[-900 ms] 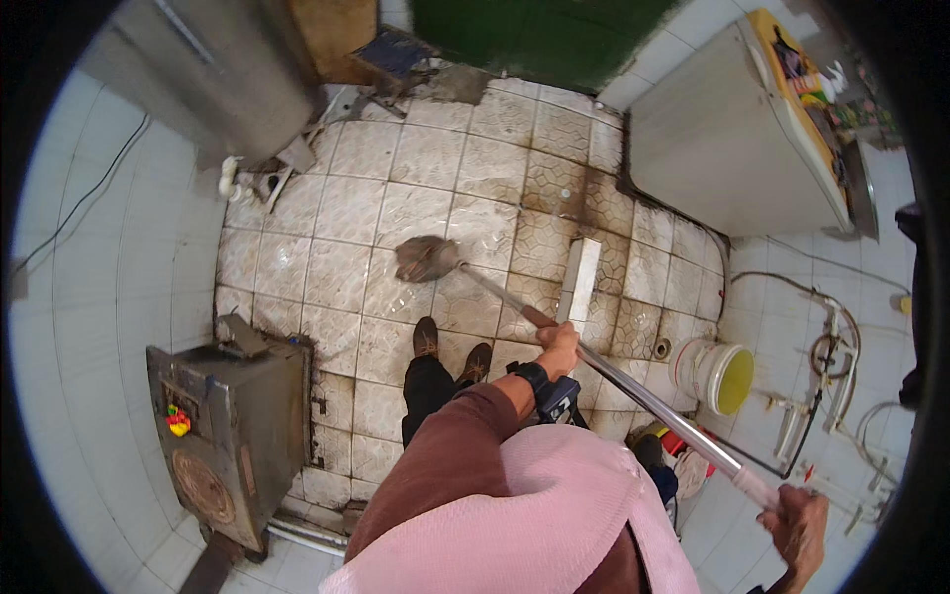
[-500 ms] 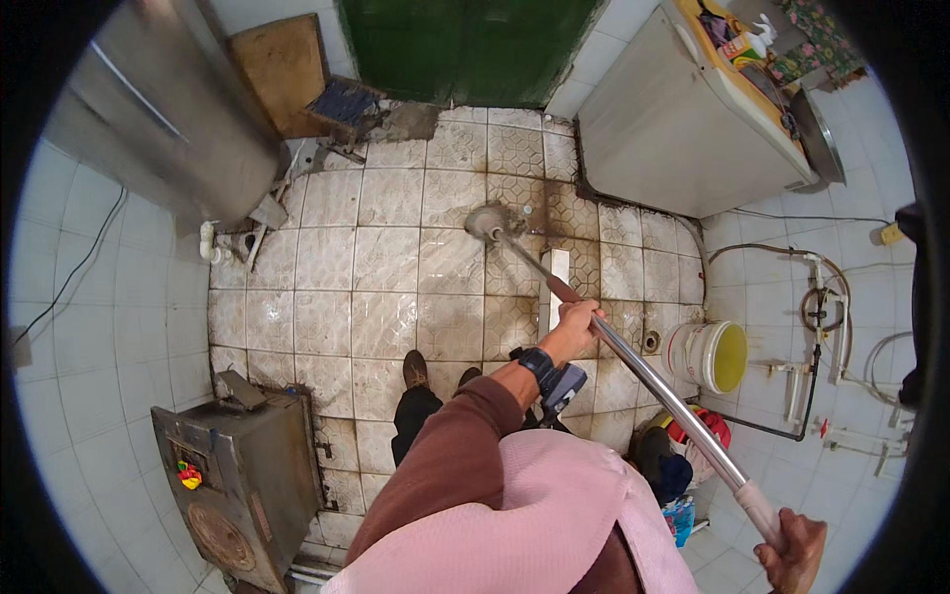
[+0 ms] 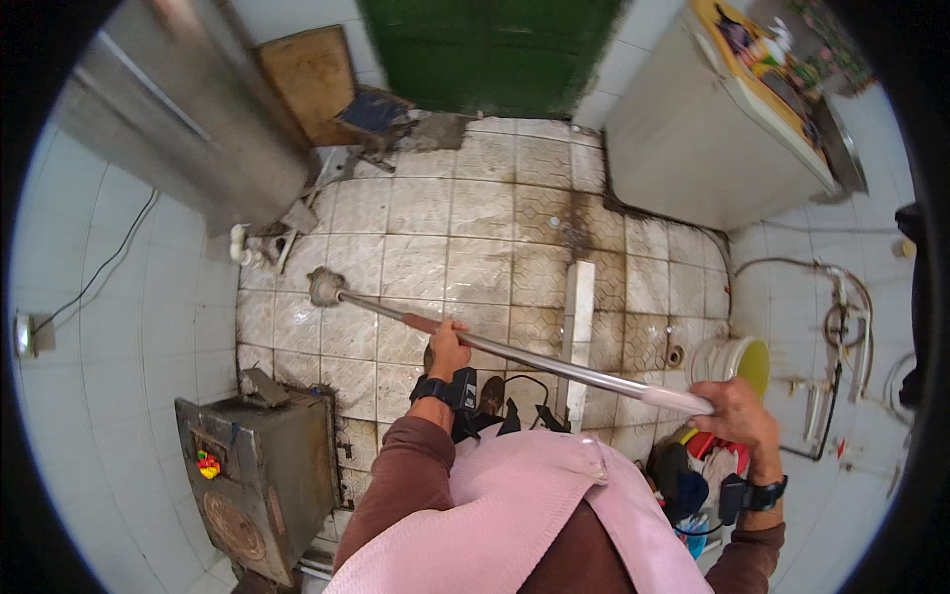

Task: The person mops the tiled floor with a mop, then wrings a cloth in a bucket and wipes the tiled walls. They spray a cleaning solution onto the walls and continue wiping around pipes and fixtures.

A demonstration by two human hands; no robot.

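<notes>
A mop with a long metal handle [image 3: 554, 365] stretches across the view, sloping from the far left down to the near right. Its grey, wet-looking head [image 3: 325, 288] rests on the tiled floor near the left wall. My left hand [image 3: 450, 348] is closed round the handle just below a reddish-brown sleeve. At the pale grip on the near end, my right hand [image 3: 734, 412] has its fingers wrapped round the handle. Both wrists carry black straps with small devices.
A rusty metal stove [image 3: 262, 485] stands at the near left; a large metal cylinder [image 3: 188, 109] is beyond it. A white bar [image 3: 580, 327] lies on the wet tiles. A bucket [image 3: 754, 365] and piled cloths stand right, with wall pipes beside. A white cabinet [image 3: 703, 148] flanks the green door [image 3: 485, 49].
The mop head has swept from the floor's middle to the left. Both hands moved left with the handle, the right one also farther forward. The view has shifted slightly.
</notes>
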